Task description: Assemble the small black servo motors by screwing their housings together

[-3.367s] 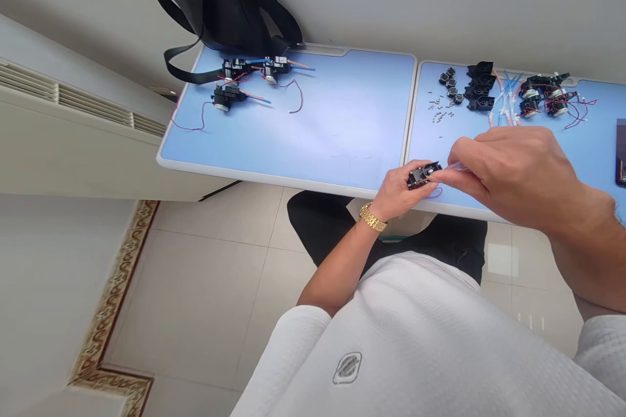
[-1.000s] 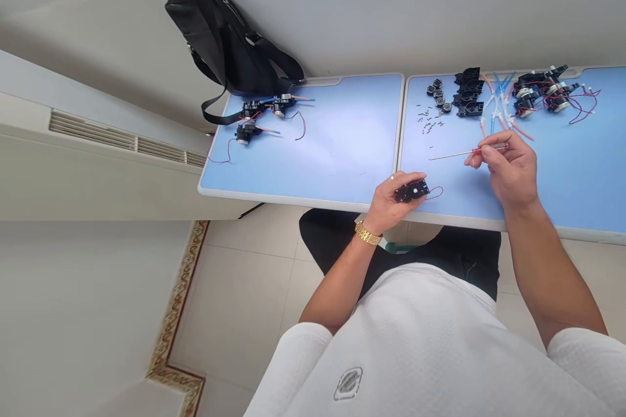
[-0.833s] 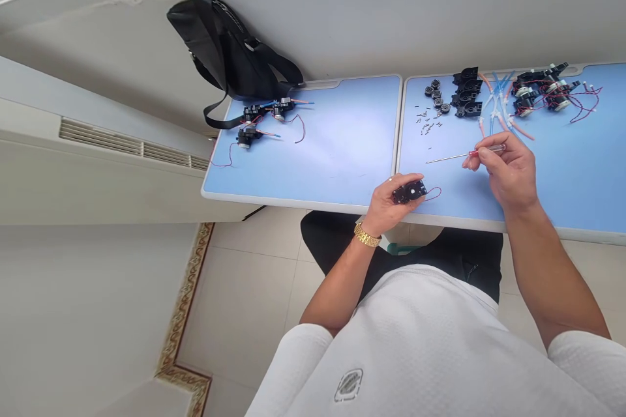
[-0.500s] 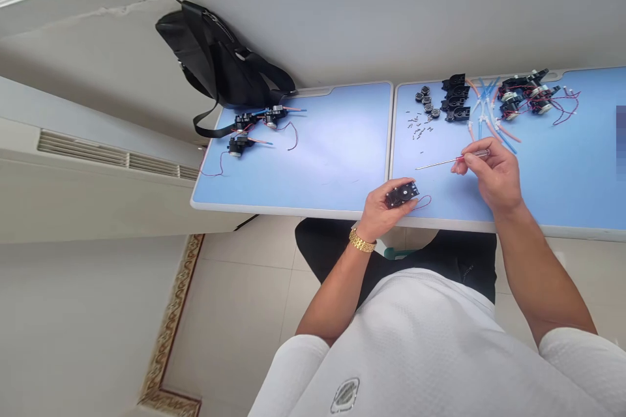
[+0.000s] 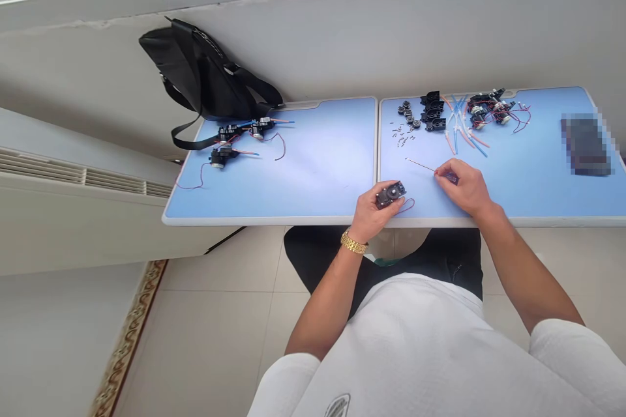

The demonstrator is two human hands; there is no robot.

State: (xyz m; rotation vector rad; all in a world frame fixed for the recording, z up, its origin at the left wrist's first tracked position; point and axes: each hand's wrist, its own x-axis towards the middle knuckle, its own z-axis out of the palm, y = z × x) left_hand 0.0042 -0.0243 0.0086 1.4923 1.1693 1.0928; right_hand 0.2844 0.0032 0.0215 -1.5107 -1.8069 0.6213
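Observation:
My left hand [image 5: 370, 214] grips a small black motor housing [image 5: 390, 195] above the front edge of the table, its round hub facing up. A thin red wire [image 5: 408, 205] loops out on its right side. In my right hand [image 5: 464, 187] is a screwdriver [image 5: 421, 165], held by its handle, which the fingers partly cover. Its slim shaft points left, toward the small loose screws [image 5: 403, 135], and the tip is apart from the housing. Whether the tip touches the table I cannot tell.
Behind the screws lie black round parts [image 5: 407, 113], black housings [image 5: 433, 111] and blue and pink tubes [image 5: 460, 124]. Wired assemblies [image 5: 493, 108] sit beyond them, others [image 5: 223, 156] at the left. A black bag [image 5: 205, 71] leans on the wall; a blurred dark object [image 5: 587, 145] lies far right.
My right hand has turned and lowered, so the screwdriver now slants up to the left. The left hand still holds the housing, slightly tilted. The whole view has shifted, showing more table at right.

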